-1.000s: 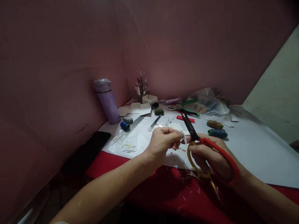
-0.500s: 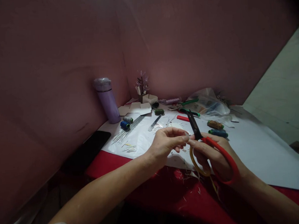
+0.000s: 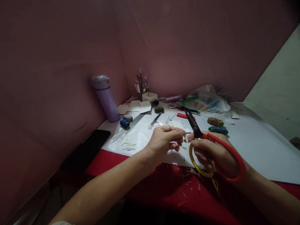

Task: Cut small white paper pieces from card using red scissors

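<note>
While the left hand (image 3: pixel 163 140) pinches a tiny white scrap (image 3: pixel 186 136) between closed fingers (image 3: pixel 179 132), the right hand (image 3: pixel 212 153) grips red-and-yellow scissors (image 3: pixel 206 141), fingers curled through the loops, black blades shut and pointing up-left beside the scrap. Both hover over the near edge of white paper (image 3: pixel 253 147) on the red desk (image 3: pixel 168 188). Thread spools (image 3: pixel 217 130) just beyond, wire bundle (image 3: pixel 128 126) left, purple bottle (image 3: pixel 105 98) at the wall.

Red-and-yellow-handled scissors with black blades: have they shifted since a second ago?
Barely. The red-and-yellow-handled scissors stay in the right hand, blade tips still over the red stick on the white sheet; the slight shift matches the camera's.
</note>
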A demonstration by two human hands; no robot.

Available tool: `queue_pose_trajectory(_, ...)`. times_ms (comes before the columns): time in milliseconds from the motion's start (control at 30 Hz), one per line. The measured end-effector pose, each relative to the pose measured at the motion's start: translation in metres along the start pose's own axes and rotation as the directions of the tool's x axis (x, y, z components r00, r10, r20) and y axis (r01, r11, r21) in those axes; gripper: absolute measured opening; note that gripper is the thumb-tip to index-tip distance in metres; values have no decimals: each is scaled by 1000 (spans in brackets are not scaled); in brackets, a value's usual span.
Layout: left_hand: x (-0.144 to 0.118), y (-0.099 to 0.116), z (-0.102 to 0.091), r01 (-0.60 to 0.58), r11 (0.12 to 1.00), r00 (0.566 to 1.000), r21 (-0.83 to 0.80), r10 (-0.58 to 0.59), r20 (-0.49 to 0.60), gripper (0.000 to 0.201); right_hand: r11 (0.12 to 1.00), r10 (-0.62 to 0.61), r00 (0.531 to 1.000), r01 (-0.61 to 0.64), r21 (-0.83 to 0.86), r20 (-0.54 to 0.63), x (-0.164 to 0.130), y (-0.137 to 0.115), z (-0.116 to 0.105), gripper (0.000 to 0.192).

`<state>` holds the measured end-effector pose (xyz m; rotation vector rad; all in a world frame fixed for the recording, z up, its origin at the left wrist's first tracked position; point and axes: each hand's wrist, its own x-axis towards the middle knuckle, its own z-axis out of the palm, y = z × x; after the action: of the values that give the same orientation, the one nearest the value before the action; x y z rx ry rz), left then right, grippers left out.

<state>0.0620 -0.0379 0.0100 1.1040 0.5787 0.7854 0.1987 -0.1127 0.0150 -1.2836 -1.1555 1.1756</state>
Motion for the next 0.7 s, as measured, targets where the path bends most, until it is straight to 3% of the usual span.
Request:
queue_pose_trajectory(300, 1, -2, 2, -14, 1000, 1000, -2, 14, -6, 17, 988, -38, 999, 39, -152, 10, 1, -1, 3, 45)
queue_pose_trajectory(700, 2, -2, 1, -17, 998, 999, 55, 19, -37, 13, 997, 46, 998, -48, -64, -32, 1, -1, 5, 46)
